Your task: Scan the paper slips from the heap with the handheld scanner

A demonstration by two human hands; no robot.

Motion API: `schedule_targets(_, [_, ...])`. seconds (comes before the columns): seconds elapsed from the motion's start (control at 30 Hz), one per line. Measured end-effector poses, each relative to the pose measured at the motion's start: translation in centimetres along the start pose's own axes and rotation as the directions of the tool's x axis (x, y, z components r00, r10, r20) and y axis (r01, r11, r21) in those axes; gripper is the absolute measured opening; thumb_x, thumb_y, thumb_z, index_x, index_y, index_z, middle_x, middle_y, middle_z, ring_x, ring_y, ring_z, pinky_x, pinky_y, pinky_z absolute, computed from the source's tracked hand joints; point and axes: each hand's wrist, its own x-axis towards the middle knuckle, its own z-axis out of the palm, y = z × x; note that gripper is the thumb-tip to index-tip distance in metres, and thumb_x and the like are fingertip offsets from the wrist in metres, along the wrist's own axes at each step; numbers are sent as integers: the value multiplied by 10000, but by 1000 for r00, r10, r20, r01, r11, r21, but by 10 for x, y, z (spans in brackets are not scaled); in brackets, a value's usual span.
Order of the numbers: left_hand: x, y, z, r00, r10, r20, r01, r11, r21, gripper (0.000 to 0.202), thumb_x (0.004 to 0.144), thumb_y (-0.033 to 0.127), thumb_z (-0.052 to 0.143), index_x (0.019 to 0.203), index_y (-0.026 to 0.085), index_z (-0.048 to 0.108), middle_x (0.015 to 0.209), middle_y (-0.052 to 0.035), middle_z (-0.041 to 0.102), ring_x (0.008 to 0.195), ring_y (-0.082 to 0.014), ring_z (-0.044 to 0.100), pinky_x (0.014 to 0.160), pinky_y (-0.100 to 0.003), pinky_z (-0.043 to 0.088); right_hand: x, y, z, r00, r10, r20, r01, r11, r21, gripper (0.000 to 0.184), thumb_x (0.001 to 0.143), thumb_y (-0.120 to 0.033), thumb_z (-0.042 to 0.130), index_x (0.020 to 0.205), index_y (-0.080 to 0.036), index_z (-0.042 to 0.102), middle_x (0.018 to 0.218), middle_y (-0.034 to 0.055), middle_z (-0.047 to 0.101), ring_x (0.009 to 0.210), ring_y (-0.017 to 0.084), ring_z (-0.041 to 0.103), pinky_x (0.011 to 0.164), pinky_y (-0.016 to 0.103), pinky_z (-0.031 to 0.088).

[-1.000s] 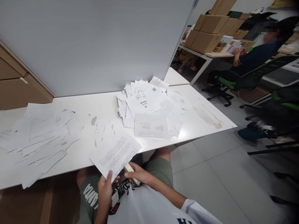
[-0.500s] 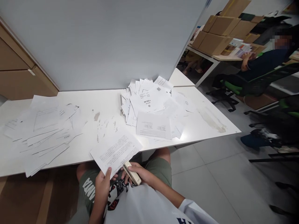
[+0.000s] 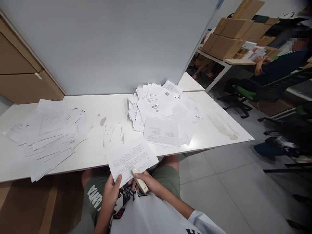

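Head | sheet [image 3: 131,159] crosses table [image 3: 114,109] edge | stapler [image 3: 139,182] overlaps it | paper piles [image 3: 156,105] apart

A: ok what colour would you call that stapler [image 3: 139,182]?
B: Cream, easy. The sheet [image 3: 133,161] is white with rows of dark print.
A: And the clothes?
B: Shirt [image 3: 151,214] is pale greyish white with a black-and-red graphic plus navy letters — shorts [image 3: 168,178] are dull green, white lettering.
A: Table [image 3: 112,104]?
B: White, blotched with greyish-brown stains [image 3: 223,126]. Partition [image 3: 117,48] is plain grey, boxes [image 3: 225,47] are cardboard brown, office chair [image 3: 246,92] is black — bright green bits on it.
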Motion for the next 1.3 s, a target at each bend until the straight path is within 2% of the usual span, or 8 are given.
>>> schedule_targets(0.1, [-11,-5,2,907,316,-278,-284,947,147,522,760,565,591,1103,172,577,1135,-134,592,1040,-271,560,807,-354,480,4,2,1,999,-10,-48,12,1000,25,586,663,-562,745,977,-88,605,761,101,673,540,157,617,443,230,435])
schedule_targets(0.2, [-23,-16,4,820,503,-274,-410,849,332,420,786,529,586,1033,189,602,1105,-127,568,965,-252,544,783,-354,462,5,-1,7,998,5,-55,-3,999,45,603,623,-596,762,899,-75,634,723,97,667,550,153,612,535,265,467])
schedule_targets(0.37, [-28,-44,7,978,208,-14,-206,975,89,415,776,610,578,801,197,551,671,-10,518,622,-162,493,599,-269,422,4,-15,25,989,-124,-87,130,990,64,532,694,-583,725,882,-87,679,862,141,688,875,246,656,898,388,448])
schedule_targets(0.5, [-17,-48,13,945,132,299,-135,991,-10,417,714,594,669,791,193,584,735,-36,579,725,-189,566,649,-267,452,4,-16,32,990,-137,-26,138,990,40,509,735,-542,716,1039,-138,665,1107,137,648,1104,265,578,1028,412,357])
schedule_targets(0.7, [-2,-41,35,967,92,238,-11,947,-321,572,605,520,791,1039,187,624,1127,-119,632,1164,-298,529,960,-350,438,3,-14,32,991,-115,-65,99,974,-206,585,713,-664,661,1056,-190,660,1100,86,635,1088,236,552,1026,386,363])
schedule_targets(0.83, [5,-57,44,969,-23,248,136,882,-450,734,495,485,863,1120,220,584,1009,-83,671,877,-229,645,716,-288,511,7,-22,26,999,-41,-29,31,955,-296,672,662,-682,687,1128,-201,636,1070,78,645,1035,229,575,945,372,422])
schedule_targets(0.97, [16,-69,47,941,-133,311,234,919,-316,594,374,578,860,677,145,586,443,11,487,368,-105,431,376,-215,327,12,-25,22,999,-38,-2,36,963,-267,664,629,-606,754,1124,-176,649,1138,104,645,1080,246,579,933,357,424])
schedule_targets(1.3, [19,-46,54,951,-82,300,154,962,-226,617,426,675,802,534,162,477,385,22,418,301,-71,338,316,-200,246,26,-14,14,999,-52,-7,50,981,-186,606,737,-626,633,1003,-85,689,984,156,668,494,106,547,378,203,362])
